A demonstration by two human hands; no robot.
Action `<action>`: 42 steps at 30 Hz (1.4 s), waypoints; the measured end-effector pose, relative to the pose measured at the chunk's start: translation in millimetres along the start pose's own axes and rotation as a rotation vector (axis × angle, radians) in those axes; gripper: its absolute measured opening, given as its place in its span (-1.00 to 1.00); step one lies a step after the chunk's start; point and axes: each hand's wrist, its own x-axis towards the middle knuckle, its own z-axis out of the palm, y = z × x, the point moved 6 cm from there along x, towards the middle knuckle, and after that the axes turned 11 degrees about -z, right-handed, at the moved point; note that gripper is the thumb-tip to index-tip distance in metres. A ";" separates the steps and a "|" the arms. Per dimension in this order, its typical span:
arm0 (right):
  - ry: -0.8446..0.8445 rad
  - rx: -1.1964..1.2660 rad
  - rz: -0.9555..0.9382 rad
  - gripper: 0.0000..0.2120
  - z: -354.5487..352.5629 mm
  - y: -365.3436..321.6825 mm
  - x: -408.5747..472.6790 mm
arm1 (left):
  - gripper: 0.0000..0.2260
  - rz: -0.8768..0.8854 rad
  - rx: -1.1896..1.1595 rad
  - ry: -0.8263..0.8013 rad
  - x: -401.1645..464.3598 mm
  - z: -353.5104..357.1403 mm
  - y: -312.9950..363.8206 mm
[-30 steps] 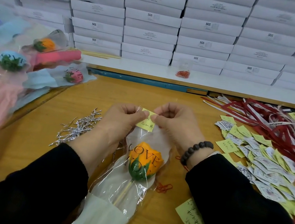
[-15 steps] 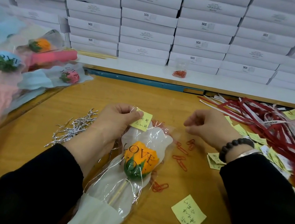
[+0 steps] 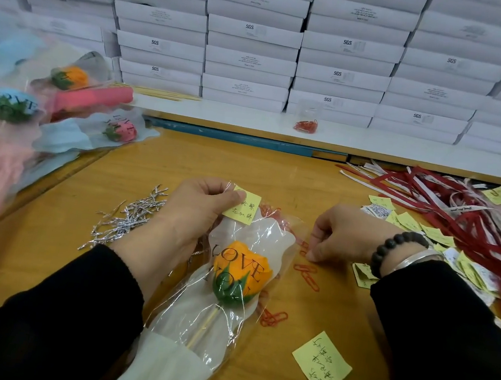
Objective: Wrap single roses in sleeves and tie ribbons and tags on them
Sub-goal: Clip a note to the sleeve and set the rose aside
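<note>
Fingers (image 3: 236,195) of the left hand (image 3: 199,212) pinch a yellow tag (image 3: 245,206) against the sleeve (image 3: 228,307) top, at 12 o'clock from the orange rose (image 3: 240,272); right hand (image 3: 344,236) fingers, curled, press on red paper clips (image 3: 308,274) on the surface (image 3: 56,245) at 3 o'clock.

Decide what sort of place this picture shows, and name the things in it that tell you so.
Probably a small packing or craft workshop. Stacked white boxes line the back wall, piles of red ribbons and yellow tags cover the wooden bench, and finished wrapped roses lie to one side.
</note>
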 end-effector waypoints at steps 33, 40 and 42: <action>0.453 1.022 -0.352 -0.92 -1.3 -46.5 13.2 | -0.89 0.015 0.001 0.008 1.9 0.5 -1.1; 0.506 0.998 -0.347 -0.92 -1.1 -46.3 15.3 | -0.85 0.021 0.000 0.013 1.2 2.8 -0.9; 0.509 0.993 -0.346 -0.91 -1.1 -46.1 16.1 | -0.86 0.017 -0.001 0.017 1.1 2.1 -1.5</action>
